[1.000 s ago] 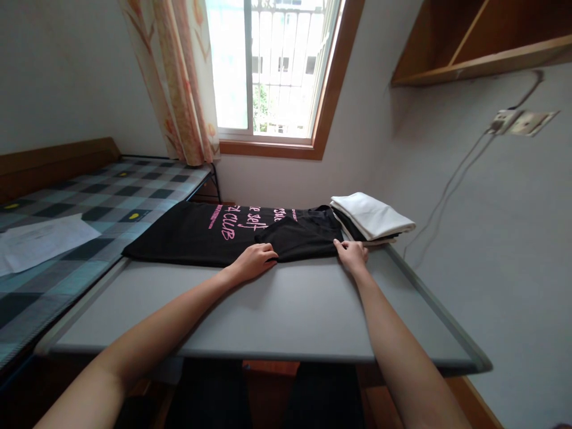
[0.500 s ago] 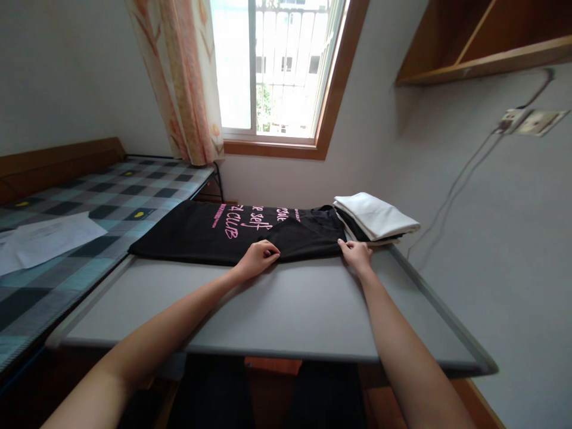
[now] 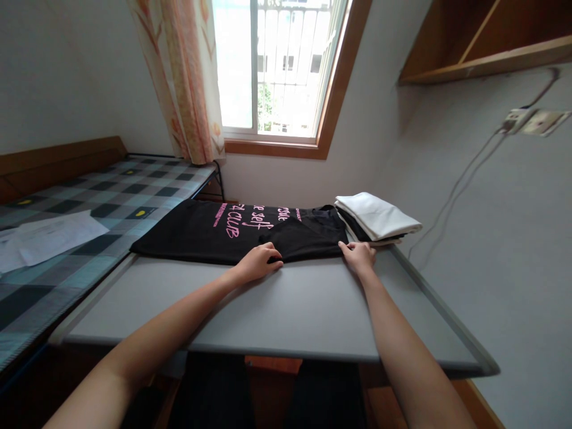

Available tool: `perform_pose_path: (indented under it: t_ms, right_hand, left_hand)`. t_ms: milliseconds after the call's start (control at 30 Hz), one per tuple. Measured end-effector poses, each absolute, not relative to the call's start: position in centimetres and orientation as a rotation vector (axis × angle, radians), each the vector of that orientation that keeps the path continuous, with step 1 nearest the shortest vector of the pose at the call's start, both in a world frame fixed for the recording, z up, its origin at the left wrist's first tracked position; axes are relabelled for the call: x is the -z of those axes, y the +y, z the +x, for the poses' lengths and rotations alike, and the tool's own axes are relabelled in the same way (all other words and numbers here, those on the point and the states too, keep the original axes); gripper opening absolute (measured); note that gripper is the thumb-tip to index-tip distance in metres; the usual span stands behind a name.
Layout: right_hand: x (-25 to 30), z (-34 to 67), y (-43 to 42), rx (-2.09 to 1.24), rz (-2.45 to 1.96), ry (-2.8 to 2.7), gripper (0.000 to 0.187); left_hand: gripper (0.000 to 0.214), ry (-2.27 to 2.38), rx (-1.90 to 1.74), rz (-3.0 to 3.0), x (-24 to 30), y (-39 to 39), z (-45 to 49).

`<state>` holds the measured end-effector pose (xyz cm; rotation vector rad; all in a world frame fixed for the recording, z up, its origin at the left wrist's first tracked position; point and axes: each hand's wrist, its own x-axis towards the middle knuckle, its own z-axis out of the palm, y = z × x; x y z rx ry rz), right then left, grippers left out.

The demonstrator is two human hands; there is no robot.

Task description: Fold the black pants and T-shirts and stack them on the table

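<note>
A black T-shirt (image 3: 201, 235) with pink lettering lies folded lengthwise across the table, its collar toward the right. My left hand (image 3: 260, 262) rests at the near edge of the shirt, about the middle; its thumb and fingertips are a little apart, with no cloth visibly pinched between them. At the near right corner, by the shoulder end, my right hand (image 3: 360, 257) has thumb and fingers closed on the fabric. Just beyond that hand is a stack of folded clothes (image 3: 379, 215), white on top with black and white layers beneath.
The grey-white table (image 3: 286, 310) has a raised rim along its sides. On the left stands a bed with a checked mattress (image 3: 111, 196) and papers (image 3: 53, 238) on it. A wall shelf (image 3: 487, 59) overhangs at the right, above a socket (image 3: 516, 119) with a hanging cord.
The fingers of my left hand have loosened from a pinch and parted slightly at the shirt's edge. My right hand and the shirt stay practically where they were.
</note>
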<state>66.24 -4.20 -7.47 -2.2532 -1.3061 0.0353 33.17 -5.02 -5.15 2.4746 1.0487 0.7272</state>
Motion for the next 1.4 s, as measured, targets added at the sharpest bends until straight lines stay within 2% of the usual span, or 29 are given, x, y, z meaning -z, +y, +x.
perform_pose_path:
  t_ms: [133, 233, 367, 467, 633, 833, 967, 1167, 1267, 1400]
  right_hand:
    - [6.2, 65.1, -5.0, 0.141, -2.132, -1.396, 0.03]
    - [5.2, 62.9, -5.5, 0.251, -1.814, -1.637, 0.026]
    - [4.9, 58.9, -6.0, -0.007, -1.283, -2.084, 0.022]
    - [5.4, 56.8, -6.3, -0.111, -1.135, -2.247, 0.018]
    - [5.7, 57.1, -6.4, -0.065, -1.219, -2.294, 0.019]
    - [5.7, 59.3, -5.8, -0.16, -1.461, -2.195, 0.031]
    - [5.8, 60.6, -5.4, -0.092, -1.608, -2.137, 0.039]
    - [5.7, 62.9, -5.2, 0.171, -1.975, -1.72, 0.026]
    - [5.8, 64.3, -4.9, 0.074, -2.094, -1.538, 0.028]
    - [6.4, 65.6, -4.2, -0.188, -2.062, -1.395, 0.027]
  left_hand:
    - [0.017, 1.028, -0.688, 2.715, 4.9, -5.3, 33.2]
    - [0.022, 0.987, -0.734, 2.837, 5.0, -5.3, 33.4]
    - [0.029, 0.833, -0.737, 2.914, 5.2, -5.7, 33.9]
    - [0.027, 0.819, -0.673, 2.934, 5.4, -5.9, 34.1]
    - [0.025, 0.877, -0.632, 2.927, 5.2, -6.1, 34.2]
    - [0.024, 0.965, -0.65, 2.881, 5.0, -6.1, 34.0]
    - [0.021, 1.072, -0.673, 2.859, 5.1, -5.8, 33.8]
    - [0.021, 1.252, -0.722, 2.776, 5.2, -5.5, 33.5]
    - [0.025, 1.332, -0.711, 2.723, 5.2, -5.5, 33.4]
    - [0.018, 1.31, -0.722, 2.585, 5.1, -5.4, 33.4]
